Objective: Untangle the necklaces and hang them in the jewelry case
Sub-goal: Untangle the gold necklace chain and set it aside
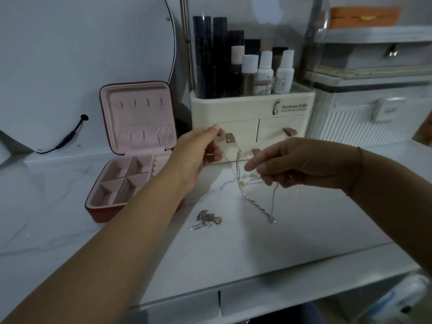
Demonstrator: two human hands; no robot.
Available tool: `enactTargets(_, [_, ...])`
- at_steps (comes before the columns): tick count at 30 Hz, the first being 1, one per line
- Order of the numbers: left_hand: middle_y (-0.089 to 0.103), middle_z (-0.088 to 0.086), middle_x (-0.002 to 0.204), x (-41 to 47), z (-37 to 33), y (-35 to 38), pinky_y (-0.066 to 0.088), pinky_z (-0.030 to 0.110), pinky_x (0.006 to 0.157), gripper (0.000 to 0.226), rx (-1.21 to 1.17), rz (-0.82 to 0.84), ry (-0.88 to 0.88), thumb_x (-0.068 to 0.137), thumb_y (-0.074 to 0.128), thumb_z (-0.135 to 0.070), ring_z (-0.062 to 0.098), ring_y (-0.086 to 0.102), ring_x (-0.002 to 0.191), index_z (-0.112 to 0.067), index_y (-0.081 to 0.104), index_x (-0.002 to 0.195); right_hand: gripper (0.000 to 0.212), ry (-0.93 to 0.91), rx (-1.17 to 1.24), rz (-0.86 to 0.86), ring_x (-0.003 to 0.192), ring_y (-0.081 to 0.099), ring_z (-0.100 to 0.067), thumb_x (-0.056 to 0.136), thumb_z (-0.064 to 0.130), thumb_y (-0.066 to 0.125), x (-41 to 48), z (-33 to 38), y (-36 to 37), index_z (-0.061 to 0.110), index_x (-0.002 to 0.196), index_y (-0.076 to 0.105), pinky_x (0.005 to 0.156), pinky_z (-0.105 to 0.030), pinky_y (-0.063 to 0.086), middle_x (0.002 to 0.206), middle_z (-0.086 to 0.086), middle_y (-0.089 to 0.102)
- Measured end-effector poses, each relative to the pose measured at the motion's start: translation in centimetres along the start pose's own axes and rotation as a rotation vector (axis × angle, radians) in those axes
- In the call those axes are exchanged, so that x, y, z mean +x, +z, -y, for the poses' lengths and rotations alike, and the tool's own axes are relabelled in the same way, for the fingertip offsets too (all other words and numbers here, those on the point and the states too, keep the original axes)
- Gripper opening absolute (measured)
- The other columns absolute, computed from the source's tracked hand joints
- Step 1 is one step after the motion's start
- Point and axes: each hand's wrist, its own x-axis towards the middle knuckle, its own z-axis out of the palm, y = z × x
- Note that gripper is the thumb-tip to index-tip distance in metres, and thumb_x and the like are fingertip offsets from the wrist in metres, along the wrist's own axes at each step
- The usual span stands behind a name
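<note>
Fingers of the left hand (198,160) and right hand (304,168) are pinching a silver necklace (256,203) at separate spots, probably spreading it to expose the tangle. Its loop is dangling just below them. A second tangled pile (205,220) is lying on the worktop (315,230) beneath the left fingers. The open jewelry case (131,146) is waiting further left.

Front edge of the desk (257,253) is left wide open, only a small chain heap (205,219) is parked mid-desk. Back edge is pretty much walled off: jewelry case (138,127) back left, organizer (252,108) centre, ribbed box (362,122) back right corner. A necklace (272,219) is dangled right in front of the organizer.
</note>
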Motion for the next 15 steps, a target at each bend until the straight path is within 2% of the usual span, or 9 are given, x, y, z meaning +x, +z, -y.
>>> enactTargets(2, [0.050,-0.002,0.061,0.1,-0.1,0.0,0.049,0.023,0.060,0.027,-0.102,0.027,-0.049,0.099,0.047,-0.024,0.011,0.052,0.056,-0.010,0.065,0.084,0.021,0.009,-0.121,-0.017,0.063,0.052,-0.007,0.075,0.017,0.066,-0.4,0.0,0.1,0.010,0.093,0.073,0.058,-0.017,0.043,0.075,-0.003,0.069])
enactTargets(4, [0.050,-0.001,0.061,0.3,-0.1,-0.2,0.049,0.022,0.057,0.031,-0.195,0.027,-0.098,0.100,0.045,-0.029,0.010,0.052,0.055,-0.009,0.064,0.084,0.013,0.001,-0.222,-0.070,0.074,0.055,-0.015,0.082,0.015,0.065,-0.6,-0.3,0.0,0.012,0.090,0.074,0.070,-0.021,0.044,0.087,-0.005,0.073])
enactTargets(6, [0.050,0.000,0.060,0.4,-0.1,-0.5,0.051,0.022,0.055,0.035,-0.268,-0.002,-0.145,0.100,0.044,-0.032,0.011,0.052,0.055,-0.008,0.064,0.083,0.018,-0.005,-0.267,-0.130,0.094,0.061,-0.019,0.079,0.024,0.067,-0.8,-0.5,-0.1,0.013,0.091,0.075,0.087,-0.026,0.043,0.101,-0.002,0.074])
enactTargets(7, [0.050,0.000,0.060,0.5,-0.1,-0.7,0.052,0.022,0.056,0.036,-0.289,-0.015,-0.163,0.099,0.045,-0.034,0.011,0.053,0.054,-0.008,0.064,0.083,0.025,-0.006,-0.266,-0.148,0.103,0.061,-0.013,0.074,0.031,0.067,-1.0,-0.7,-0.1,0.014,0.090,0.075,0.091,-0.025,0.040,0.105,0.001,0.073])
enactTargets(9, [0.051,-0.001,0.060,0.6,-0.1,-1.0,0.052,0.023,0.058,0.037,-0.300,-0.036,-0.181,0.098,0.046,-0.036,0.010,0.054,0.053,-0.009,0.065,0.082,0.036,-0.020,-0.227,-0.188,0.108,0.056,-0.001,0.070,0.040,0.062,-1.1,-1.2,0.0,0.014,0.092,0.075,0.090,-0.023,0.036,0.109,0.008,0.071])
enactTargets(11, [0.053,-0.001,0.060,0.7,-0.1,-1.1,0.053,0.024,0.062,0.037,-0.291,-0.064,-0.188,0.098,0.047,-0.037,0.011,0.056,0.056,-0.010,0.065,0.081,0.043,-0.047,-0.148,-0.273,0.108,0.055,-0.001,0.072,0.043,0.061,-1.0,-2.2,0.1,0.010,0.098,0.073,0.092,-0.025,0.037,0.109,0.010,0.070])
enactTargets(13, [0.058,0.000,0.063,0.7,-0.1,-1.0,0.053,0.026,0.068,0.037,-0.286,-0.083,-0.183,0.098,0.047,-0.036,0.013,0.059,0.064,-0.010,0.064,0.080,0.043,-0.072,-0.002,-0.338,0.108,0.061,-0.011,0.074,0.044,0.067,-0.9,-3.4,0.3,0.007,0.096,0.069,0.097,-0.032,0.041,0.111,0.001,0.070])
enactTargets(15, [0.063,0.002,0.072,0.5,-0.1,-0.8,0.052,0.028,0.078,0.034,-0.269,-0.073,-0.172,0.099,0.046,-0.034,0.015,0.062,0.076,-0.010,0.063,0.081,0.031,-0.096,0.199,-0.342,0.102,0.066,-0.022,0.077,0.034,0.068,-0.8,-4.4,1.0,0.007,0.091,0.064,0.093,-0.038,0.049,0.112,-0.012,0.069])
